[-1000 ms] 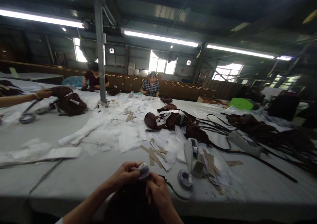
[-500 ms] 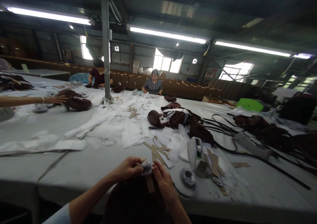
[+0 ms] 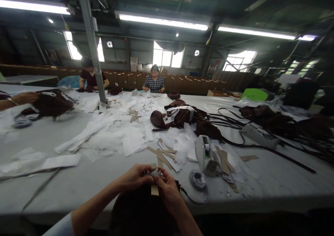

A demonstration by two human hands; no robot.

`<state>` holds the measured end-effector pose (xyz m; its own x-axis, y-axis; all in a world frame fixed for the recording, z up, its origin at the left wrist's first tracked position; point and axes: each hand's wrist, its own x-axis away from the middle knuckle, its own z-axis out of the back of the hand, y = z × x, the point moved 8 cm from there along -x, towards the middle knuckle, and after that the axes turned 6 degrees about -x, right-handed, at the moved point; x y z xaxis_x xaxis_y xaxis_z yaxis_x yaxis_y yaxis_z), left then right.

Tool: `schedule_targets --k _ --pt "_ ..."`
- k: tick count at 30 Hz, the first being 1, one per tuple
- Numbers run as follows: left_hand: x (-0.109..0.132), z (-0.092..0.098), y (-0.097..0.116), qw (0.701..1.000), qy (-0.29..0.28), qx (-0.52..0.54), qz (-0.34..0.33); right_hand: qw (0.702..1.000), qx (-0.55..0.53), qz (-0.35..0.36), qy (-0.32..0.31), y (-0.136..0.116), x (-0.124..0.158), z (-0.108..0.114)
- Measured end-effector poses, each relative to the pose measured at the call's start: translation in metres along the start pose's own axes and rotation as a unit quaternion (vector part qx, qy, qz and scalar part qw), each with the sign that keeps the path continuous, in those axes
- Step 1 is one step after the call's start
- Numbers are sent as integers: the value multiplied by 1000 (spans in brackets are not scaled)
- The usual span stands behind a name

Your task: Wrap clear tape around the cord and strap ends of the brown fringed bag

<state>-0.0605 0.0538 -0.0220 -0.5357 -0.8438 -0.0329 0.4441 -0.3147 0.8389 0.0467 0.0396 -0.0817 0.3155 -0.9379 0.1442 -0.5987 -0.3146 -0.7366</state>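
Observation:
Near the table's front edge, my left hand [image 3: 139, 176] and my right hand [image 3: 167, 187] meet, fingers closed in a pinch. Between their fingertips is a small grey-white piece [image 3: 156, 173], partly hidden, whose kind I cannot make out. A tan card strip [image 3: 154, 190] hangs just below it, beside my right thumb. Beneath both hands rests a dark brown bag [image 3: 138, 211], its lower part lost in shadow. To the right of my right hand lie a grey coiled roll [image 3: 197, 180] and a grey tape dispenser [image 3: 206, 156].
Loose card strips [image 3: 163, 154] and white paper sheets [image 3: 133, 138] litter the table. Brown bags [image 3: 186, 117] with long straps lie beyond. A post [image 3: 92, 48] rises from the table. At left, a co-worker's hand [image 3: 27, 98] holds another brown bag [image 3: 53, 103]; two people sit opposite.
My fingers have drawn closer together over the grey-white piece, covering more of it. The co-worker's hand at left now grips and raises a brown bag. The whole view has shifted slightly.

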Motion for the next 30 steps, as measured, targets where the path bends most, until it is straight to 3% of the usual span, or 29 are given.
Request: schedule_targets --k 3,7,11,14,19,25,30 --pt "1 -2 3 999 -37 21 -27 999 -40 1 14 2 -1 1" --pt "5 -10 -7 990 -99 99 -21 996 -82 -24 14 9 -5 3" --pt "5 -8 -20 991 -49 124 -14 990 -126 -60 -4 15 -9 2" --pt "4 -7 -25 997 -4 75 5 989 -123 -85 -12 14 -10 3" --pt "3 -7 -22 999 10 33 11 994 -44 -100 -23 7 -10 11" --pt "1 -17 -15 998 -52 22 -2 984 148 -103 0 -1 -17 21" --pt "-3 -17 -17 997 -75 17 15 957 291 0 -4 -31 -27 12"
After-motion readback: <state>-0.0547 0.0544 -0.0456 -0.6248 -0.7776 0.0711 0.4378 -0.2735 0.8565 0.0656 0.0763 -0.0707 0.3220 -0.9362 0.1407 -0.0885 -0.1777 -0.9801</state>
